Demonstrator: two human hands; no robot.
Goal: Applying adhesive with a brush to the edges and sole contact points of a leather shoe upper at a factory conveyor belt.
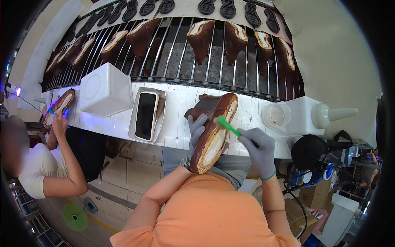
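The brown boot (212, 142) is held over the near edge of the white worktable (177, 103), tilted with its pale sole facing upward, probably to leave the sole and its rim open to the bristles. The gloved left hand (198, 128) grasps the boot by its side, seemingly to steady it. The gloved right hand (260, 148) is closed around a green-handled brush (229, 125), its bristle end at the sole, though actual contact is hard to tell. A clear cup (276, 116) stands toward the worktable's right end, presumably for easy reach. A phone (146, 115) sits in a shallow tray (159, 123) on the worktable's left part, perhaps clear of the brushing. Beyond the worktable, more boots (200, 37) rest sole-up on metal rollers (173, 48), likely to keep their soles untouched
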